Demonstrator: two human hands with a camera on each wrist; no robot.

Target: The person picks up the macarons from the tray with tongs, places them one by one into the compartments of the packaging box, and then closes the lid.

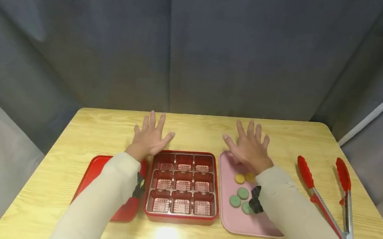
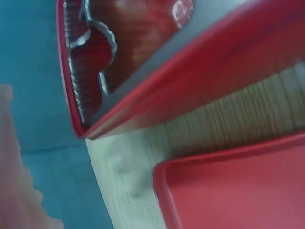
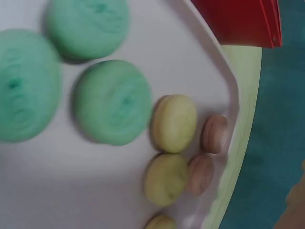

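My left hand (image 1: 149, 140), fingers spread, is over the far left corner of a red box (image 1: 179, 219) and holds nothing. Inside the box is a dark red insert divided into several compartments, whose bottoms show. Spread-fingered too, my right hand (image 1: 248, 148) is above the far end of a pink tray (image 1: 249, 228), with nothing in its grasp. Green round cakes (image 3: 113, 102), yellow macarons (image 3: 175, 123) and small pink macarons (image 3: 215, 134) lie on that tray. In the head view, my right hand and forearm hide part of them.
Left of the box lies a shallow red lid or tray (image 1: 127, 211), partly under my left forearm. Red-tipped metal tongs (image 1: 350, 220) lie spread at the right of the wooden table (image 1: 50, 180). A grey curtain (image 1: 225, 49) hangs behind the table.
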